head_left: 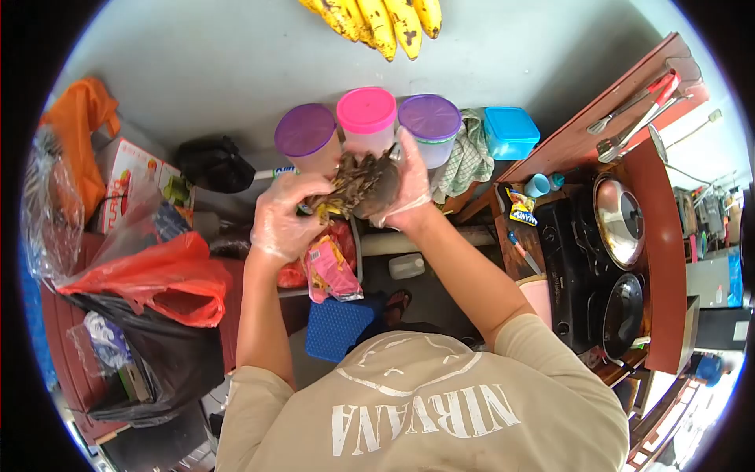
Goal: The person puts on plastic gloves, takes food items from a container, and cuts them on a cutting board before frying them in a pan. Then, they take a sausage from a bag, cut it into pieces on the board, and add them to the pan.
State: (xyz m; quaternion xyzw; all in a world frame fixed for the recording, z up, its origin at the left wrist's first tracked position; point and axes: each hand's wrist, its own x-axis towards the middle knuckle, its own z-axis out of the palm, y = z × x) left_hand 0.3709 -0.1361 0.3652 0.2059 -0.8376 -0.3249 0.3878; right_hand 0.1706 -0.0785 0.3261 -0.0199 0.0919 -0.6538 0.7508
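Both my hands wear clear plastic gloves and are raised in front of me. Between them is a dark brown clump with ragged, leafy-looking bits and a rounded greyish side; its kind I cannot tell. My left hand has its fingers curled at the clump's left edge, where a little yellow shows. On the other side my right hand grips the rounded part, thumb pointing up. Below the left hand, a pink printed packet lies over a grey bin that contains red plastic.
Lidded tubs, including a pink-lidded one, line the wall beneath hanging bananas. A red plastic bag is at left. To the right stands a black stove with pans; a knife lies beside it. A blue stool is below.
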